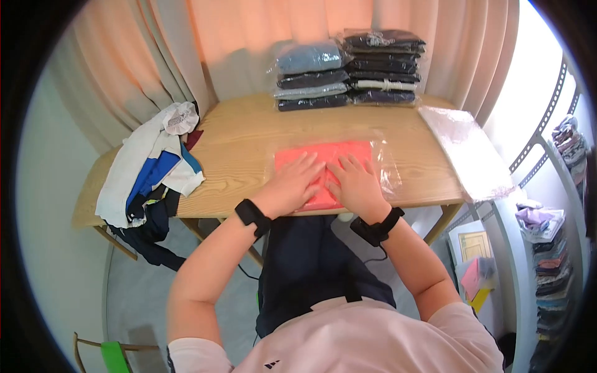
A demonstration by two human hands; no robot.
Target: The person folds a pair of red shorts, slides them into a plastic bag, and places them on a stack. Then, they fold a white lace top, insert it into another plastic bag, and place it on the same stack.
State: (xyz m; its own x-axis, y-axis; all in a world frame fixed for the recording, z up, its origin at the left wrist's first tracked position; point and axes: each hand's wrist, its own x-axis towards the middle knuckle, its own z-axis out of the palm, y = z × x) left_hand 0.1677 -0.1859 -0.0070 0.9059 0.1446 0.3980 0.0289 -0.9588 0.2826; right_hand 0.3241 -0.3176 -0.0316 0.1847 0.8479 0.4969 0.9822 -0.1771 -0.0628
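Note:
A folded coral-pink garment [323,149] lies flat inside a clear plastic bag [388,165] at the table's front edge. My left hand [295,180] rests palm down on its left half, fingers stretched out. On the right half, my right hand [356,183] also lies flat with fingers spread. The fingertips of both hands come close together near the middle of the package. Loose clear plastic sticks out past the garment on both sides. Neither hand grips anything.
Bagged folded clothes stand in two stacks, a left stack [313,78] and a taller right stack [384,68], at the table's [236,137] back. Loose clothes [140,165] hang over the left end. Clear plastic bags [466,146] lie at the right. A shelf rack [535,152] stands beyond.

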